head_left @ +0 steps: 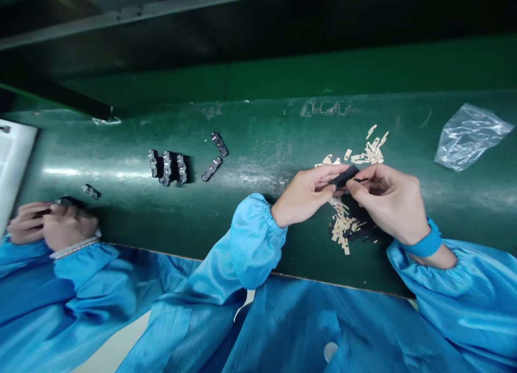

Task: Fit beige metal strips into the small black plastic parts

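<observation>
My left hand (309, 192) is closed round a small dark oblong part (344, 176), held between thumb and fingers above the green bench. At the part's right end, my right hand (388, 198) pinches a thin dark piece (361, 179) with a bit of yellow on it. Cream-coloured flat pieces lie in a loose heap (374, 151) beyond my hands. More of them form a heap (342, 227) below my hands, beside small black bits (361, 230). The fingers hide part of what I hold.
Black-and-silver assemblies stand in a row (167, 168) left of centre, with two more (219, 145) nearby. A clear plastic bag (470, 136) lies at the right. At the far left, a co-worker's hands (67, 225) work near a small assembly (91, 191) and a white tray (18, 152).
</observation>
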{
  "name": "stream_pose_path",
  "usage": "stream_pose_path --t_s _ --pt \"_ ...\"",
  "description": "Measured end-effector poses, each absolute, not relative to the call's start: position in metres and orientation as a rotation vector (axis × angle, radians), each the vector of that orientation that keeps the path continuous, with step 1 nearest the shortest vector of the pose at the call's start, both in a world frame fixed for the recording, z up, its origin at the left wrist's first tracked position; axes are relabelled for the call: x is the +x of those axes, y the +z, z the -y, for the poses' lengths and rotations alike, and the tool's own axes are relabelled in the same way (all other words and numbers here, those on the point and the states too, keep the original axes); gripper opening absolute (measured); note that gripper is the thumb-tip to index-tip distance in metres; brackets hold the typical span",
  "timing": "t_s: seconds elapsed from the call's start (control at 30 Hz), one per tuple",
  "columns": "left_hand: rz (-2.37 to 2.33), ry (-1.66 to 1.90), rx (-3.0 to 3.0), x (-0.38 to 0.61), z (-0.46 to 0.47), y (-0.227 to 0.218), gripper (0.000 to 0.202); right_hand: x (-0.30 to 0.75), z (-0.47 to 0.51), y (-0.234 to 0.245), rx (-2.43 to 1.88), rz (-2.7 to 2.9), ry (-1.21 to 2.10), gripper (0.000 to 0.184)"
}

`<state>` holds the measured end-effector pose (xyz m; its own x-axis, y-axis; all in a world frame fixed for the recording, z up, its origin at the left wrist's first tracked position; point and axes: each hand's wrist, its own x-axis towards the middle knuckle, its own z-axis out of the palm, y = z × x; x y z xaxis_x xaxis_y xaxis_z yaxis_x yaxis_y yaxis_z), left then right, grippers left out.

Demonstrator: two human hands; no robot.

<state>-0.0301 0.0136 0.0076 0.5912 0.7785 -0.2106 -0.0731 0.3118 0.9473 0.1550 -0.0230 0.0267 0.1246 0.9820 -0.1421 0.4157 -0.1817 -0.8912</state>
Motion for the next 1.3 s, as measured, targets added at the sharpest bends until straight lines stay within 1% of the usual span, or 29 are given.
stream_pose_path --t_s 1.3 --pt "-0.782 0.641 1.164 -0.0295 -0.0131 0.0129 0.049 0.1532 0.0242 0.0305 -1.728 1.390 0.970 0.013"
